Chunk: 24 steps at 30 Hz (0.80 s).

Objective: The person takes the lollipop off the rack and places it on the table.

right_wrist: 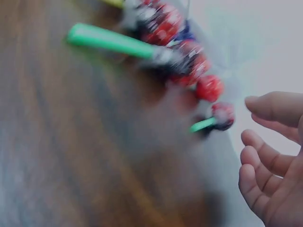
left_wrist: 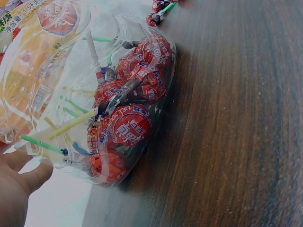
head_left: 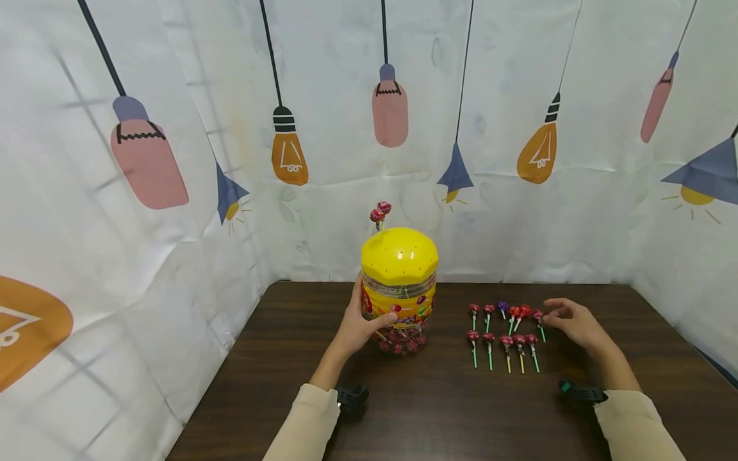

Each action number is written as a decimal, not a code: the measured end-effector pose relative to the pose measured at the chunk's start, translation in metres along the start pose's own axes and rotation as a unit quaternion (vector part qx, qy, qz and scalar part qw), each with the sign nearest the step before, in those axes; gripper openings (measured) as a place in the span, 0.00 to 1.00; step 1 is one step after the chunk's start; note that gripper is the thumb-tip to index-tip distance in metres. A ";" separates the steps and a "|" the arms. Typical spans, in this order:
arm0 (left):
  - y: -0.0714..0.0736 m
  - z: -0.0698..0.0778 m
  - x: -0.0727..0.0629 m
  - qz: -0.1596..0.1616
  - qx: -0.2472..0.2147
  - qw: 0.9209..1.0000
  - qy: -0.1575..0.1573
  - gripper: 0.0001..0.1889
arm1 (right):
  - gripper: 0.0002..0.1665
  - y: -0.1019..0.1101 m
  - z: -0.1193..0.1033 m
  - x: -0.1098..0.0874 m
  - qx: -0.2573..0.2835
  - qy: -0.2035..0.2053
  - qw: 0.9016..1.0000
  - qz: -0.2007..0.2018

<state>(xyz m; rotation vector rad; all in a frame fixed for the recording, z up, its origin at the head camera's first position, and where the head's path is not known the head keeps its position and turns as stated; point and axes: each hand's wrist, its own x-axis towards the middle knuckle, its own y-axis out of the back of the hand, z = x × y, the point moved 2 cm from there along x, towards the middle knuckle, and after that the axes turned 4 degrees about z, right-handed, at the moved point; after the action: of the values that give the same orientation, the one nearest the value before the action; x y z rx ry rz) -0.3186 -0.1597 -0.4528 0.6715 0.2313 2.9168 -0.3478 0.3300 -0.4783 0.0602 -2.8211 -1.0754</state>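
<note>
A clear plastic jar (head_left: 408,337) with a yellow lid (head_left: 400,256) holds several red-wrapped lollipops (left_wrist: 130,125). My left hand (head_left: 355,320) grips the jar's left side, thumb across the front and fingers behind it. Two lollipops (head_left: 378,214) poke up at the lid's back left. To the right of the jar, several lollipops lie in two rows on the table. Beside the rightmost lollipop (head_left: 539,315) of the far row is my right hand (head_left: 578,325), fingers loosely bent. In the right wrist view its fingers (right_wrist: 267,176) hold nothing.
The dark wooden table (head_left: 450,416) reaches back to a white curtain (head_left: 340,224) printed with hanging lamps. A purple-wrapped lollipop (head_left: 503,307) lies in the far row, among red ones. Both wrists carry black straps (head_left: 582,392).
</note>
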 end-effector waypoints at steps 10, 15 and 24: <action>0.000 0.000 0.000 0.001 0.000 1.000 -0.003 0.56 | 0.24 0.015 -0.079 -0.010 0.088 0.095 0.990 0.056; 0.001 0.000 0.001 0.000 -0.007 1.000 -0.007 0.56 | 0.17 -0.005 -0.139 -0.021 0.167 0.169 0.970 0.053; 0.000 0.004 -0.002 -0.001 -0.002 1.000 0.006 0.56 | 0.13 -0.052 -0.233 -0.020 0.231 0.267 0.934 0.046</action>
<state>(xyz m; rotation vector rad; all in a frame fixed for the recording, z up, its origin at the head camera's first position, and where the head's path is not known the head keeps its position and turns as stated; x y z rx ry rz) -0.3148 -0.1598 -0.4501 0.6528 0.2287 2.9195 -0.2981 0.1389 -0.3421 0.2235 -2.4680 -0.2850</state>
